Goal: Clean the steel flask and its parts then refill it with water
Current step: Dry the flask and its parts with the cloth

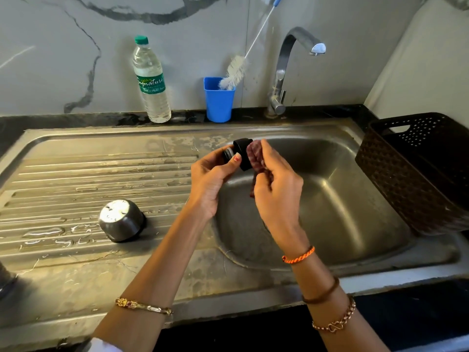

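Both hands are raised over the sink [330, 189]. A black flask lid [241, 153] is gripped by the left hand [209, 181]; a reddish cloth [257, 158], half hidden, is pinched against it by the right hand [276, 191].

- Black stopper [241, 153], silver at one end.
- Dark red cloth [256, 154], mottled.
- Shiny steel cup [121, 220], dark at the rim.
- Clear bottle [151, 81], green cap, green label with white script.
- Bright blue tumbler [218, 102].
- White bristles on the brush [234, 72], blue handle tip.
- Grey wall [76, 47], veined in dark grey like marble.
- Dark brown basket [406, 179], woven pattern, dotted holes.
- Dull grey sink [355, 153], ribbed and stained at the side.
- Orange thread, brown band and gold bangles at the wrists.
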